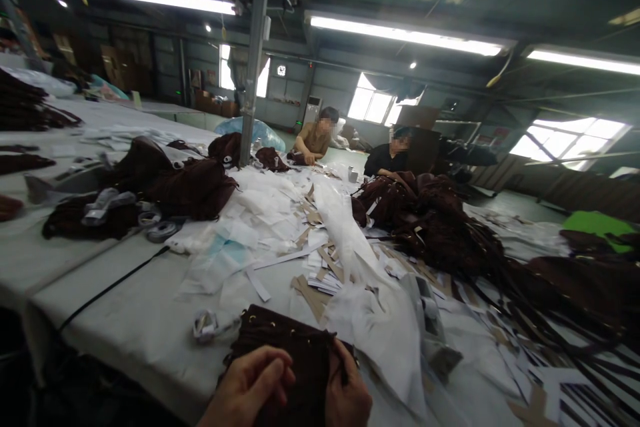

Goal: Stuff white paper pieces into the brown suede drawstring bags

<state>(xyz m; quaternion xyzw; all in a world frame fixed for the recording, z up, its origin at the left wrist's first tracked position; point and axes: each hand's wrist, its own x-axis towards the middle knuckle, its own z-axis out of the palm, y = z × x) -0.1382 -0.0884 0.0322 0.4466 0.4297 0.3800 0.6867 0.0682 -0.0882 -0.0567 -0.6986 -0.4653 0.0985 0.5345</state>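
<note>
While right hand (349, 390) clasps brown piece (306, 373) by right edge, left hand (253, 383) half-curls over it, hold unclear; grey dispenser (431, 327) rightward of piece.

Cannot see the lower end of the dark brown piece (306, 373), cut off below and partly hidden by the left hand (255, 380); cannot follow the heap (585, 290) past the right edge.

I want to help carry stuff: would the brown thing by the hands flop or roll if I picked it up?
The brown piece would probably bend, since similar brown pieces slump in a heap. It likely wouldn't roll, as it looks squarish, not round.
</note>
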